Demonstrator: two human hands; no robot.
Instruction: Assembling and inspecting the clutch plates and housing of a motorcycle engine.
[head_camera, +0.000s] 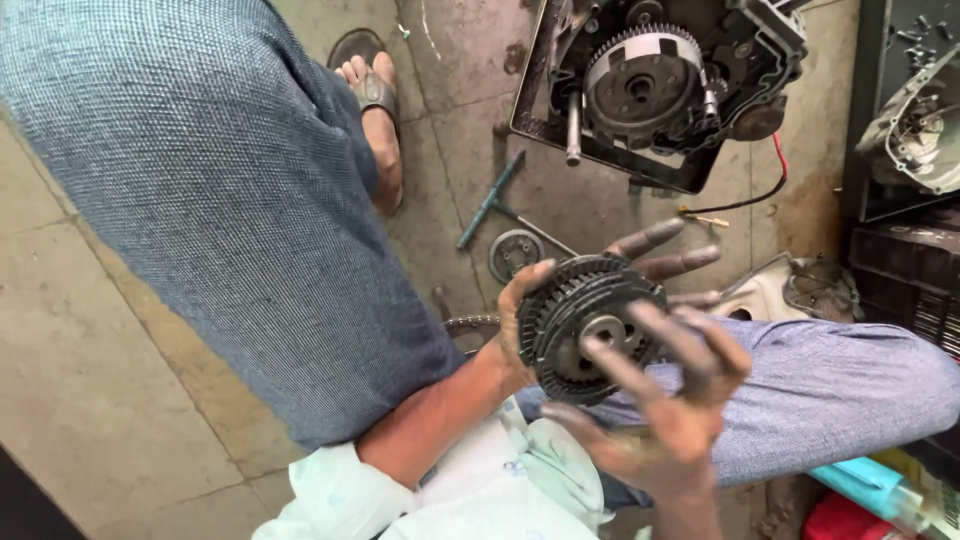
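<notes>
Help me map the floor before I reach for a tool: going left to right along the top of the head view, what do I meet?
Sandalled foot → T-handle wrench → engine with toothed clutch → red wire → engine cover.

Few packages show, and no signs or screens. Well below and to the right of the right hand's (665, 400) fingers (640, 345), at the bottom right corner, lies a flat teal packet (868, 484), long and slanted. Just under it sits a red package (838, 522), cut off by the lower edge. Right of the teal one, a yellowish box or pack (925, 490) with a pale label shows partly; its shape cannot be told fully.
</notes>
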